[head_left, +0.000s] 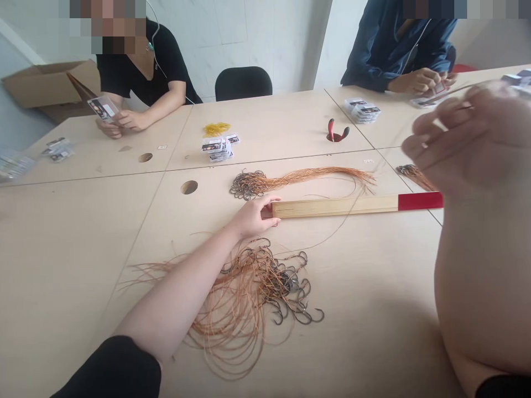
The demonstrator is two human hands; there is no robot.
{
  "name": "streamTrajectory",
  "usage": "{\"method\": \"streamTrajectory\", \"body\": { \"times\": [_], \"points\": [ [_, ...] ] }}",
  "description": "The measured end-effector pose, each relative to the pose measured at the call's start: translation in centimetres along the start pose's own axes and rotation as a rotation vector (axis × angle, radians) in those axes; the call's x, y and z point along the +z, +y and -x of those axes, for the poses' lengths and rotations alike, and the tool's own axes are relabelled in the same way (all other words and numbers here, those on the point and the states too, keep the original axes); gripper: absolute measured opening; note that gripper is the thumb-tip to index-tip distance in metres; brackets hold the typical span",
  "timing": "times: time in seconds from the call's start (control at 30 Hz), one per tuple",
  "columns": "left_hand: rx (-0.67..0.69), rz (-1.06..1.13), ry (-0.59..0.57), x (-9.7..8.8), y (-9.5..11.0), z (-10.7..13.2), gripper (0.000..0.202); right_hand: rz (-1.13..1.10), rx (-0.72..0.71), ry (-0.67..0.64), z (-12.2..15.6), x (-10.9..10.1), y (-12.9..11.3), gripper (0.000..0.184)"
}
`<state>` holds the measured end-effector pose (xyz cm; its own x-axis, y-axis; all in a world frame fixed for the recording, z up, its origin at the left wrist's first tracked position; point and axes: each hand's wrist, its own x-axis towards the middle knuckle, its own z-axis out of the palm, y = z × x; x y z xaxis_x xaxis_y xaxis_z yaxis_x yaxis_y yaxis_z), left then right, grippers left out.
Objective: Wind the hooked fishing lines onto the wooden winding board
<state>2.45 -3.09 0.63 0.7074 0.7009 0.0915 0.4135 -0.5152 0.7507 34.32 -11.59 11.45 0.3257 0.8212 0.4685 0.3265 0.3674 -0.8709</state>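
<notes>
My left hand (259, 216) is closed around the left end of a long, flat wooden stick (336, 207) with a red right end. Close to the camera, my right hand (464, 132) is raised, blurred, with its fingers curled in. Whatever it may hold cannot be made out. A thin brown line crosses the stick and curves down to the table. Below my left forearm lies a loose pile of large dark fish hooks (286, 282) tied to orange-brown cords (232, 331). Beyond the stick rests a neater bundle of hooks (248, 184) with straight cords (307, 176).
Stacked small clear boxes (218, 148), yellow bits (216, 129) and red-black pliers (338, 131) in a table hole are farther back. Two people sit opposite, one holding a labelled pack (103, 109). Another hook bundle (409, 171) lies partly behind my right hand.
</notes>
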Motion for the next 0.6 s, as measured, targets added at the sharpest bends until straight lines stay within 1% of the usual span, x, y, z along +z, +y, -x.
{"method": "streamTrajectory", "body": {
  "times": [0.03,0.07,0.1,0.13,0.17,0.2,0.23,0.27,0.3,0.33,0.43,0.53,0.6],
  "points": [
    [0.002,-0.001,0.006,-0.1,0.1,0.1,0.051,-0.131,0.080,0.035,0.1,1.4,-0.1,0.008],
    [0.005,0.005,0.008,-0.1,0.3,0.1,0.051,-0.183,0.133,0.049,0.4,2.8,-0.1,0.009],
    [0.009,0.019,0.006,-0.1,0.4,0.1,0.050,-0.155,0.169,0.026,0.7,4.2,0.1,0.010],
    [0.014,0.034,0.004,-0.2,0.4,0.2,0.048,-0.066,0.170,-0.033,1.2,5.5,0.3,0.010],
    [0.020,0.048,0.005,-0.2,0.4,0.2,0.046,0.064,0.175,-0.145,1.8,6.7,0.6,0.012],
    [0.028,0.059,0.008,-0.2,0.4,0.1,0.043,0.198,0.146,-0.251,2.4,7.9,1.0,0.015],
    [0.036,0.069,0.011,-0.2,0.4,0.1,0.040,0.301,0.089,-0.367,3.1,8.9,1.4,0.015],
    [0.045,0.080,0.012,-0.3,0.3,0.0,0.037,0.368,0.028,-0.482,3.7,9.7,1.9,0.015],
    [0.054,0.091,0.011,-0.3,0.2,0.0,0.035,0.414,-0.015,-0.570,4.4,10.5,2.3,0.015],
    [0.066,0.104,0.005,-0.3,0.1,-0.1,0.032,0.449,-0.047,-0.621,4.9,11.2,2.7,0.016],
    [0.106,0.113,-0.012,-0.4,-0.1,-0.2,0.031,0.557,-0.098,-0.676,6.1,12.5,3.7,0.018],
    [0.130,0.088,-0.025,-0.4,-0.2,-0.2,0.033,0.644,-0.137,-0.696,6.8,13.2,4.4,0.021],
    [0.144,0.093,-0.030,-0.5,-0.2,-0.2,0.031,0.663,-0.160,-0.690,7.1,13.4,4.7,0.020]
  ]
}}
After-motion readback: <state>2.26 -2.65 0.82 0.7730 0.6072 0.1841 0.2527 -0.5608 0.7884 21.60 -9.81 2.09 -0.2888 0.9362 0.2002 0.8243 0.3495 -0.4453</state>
